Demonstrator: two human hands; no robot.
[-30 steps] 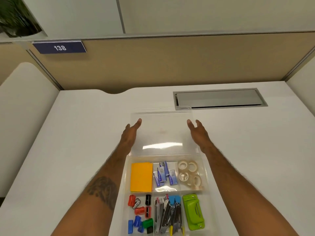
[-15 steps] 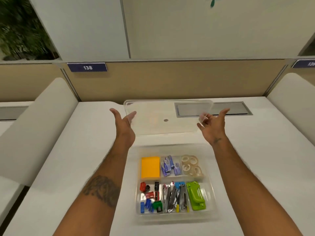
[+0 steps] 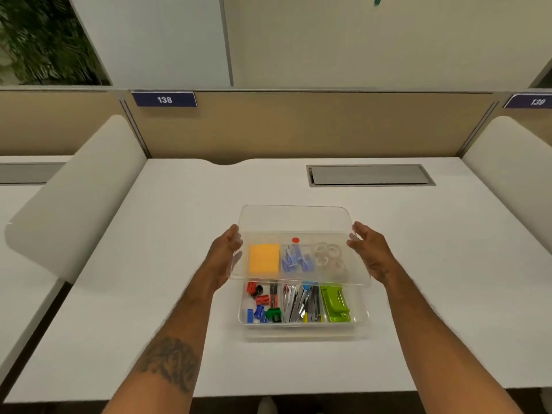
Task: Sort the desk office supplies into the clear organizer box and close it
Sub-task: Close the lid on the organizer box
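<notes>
The clear lid [image 3: 295, 219], see-through with rounded corners and a red dot near its middle, hangs over the far half of the organizer box [image 3: 301, 327]; whether it touches the box cannot be told. The left hand [image 3: 227, 252] grips its left edge and the right hand [image 3: 369, 252] its right edge. Through it show a yellow pad [image 3: 264, 259] and tape rolls [image 3: 330, 256]. The near compartments lie uncovered, with a green punch [image 3: 334, 303] at right. The box sits mid-desk [image 3: 179, 264], near a grey hatch [image 3: 370, 174] farther back.
</notes>
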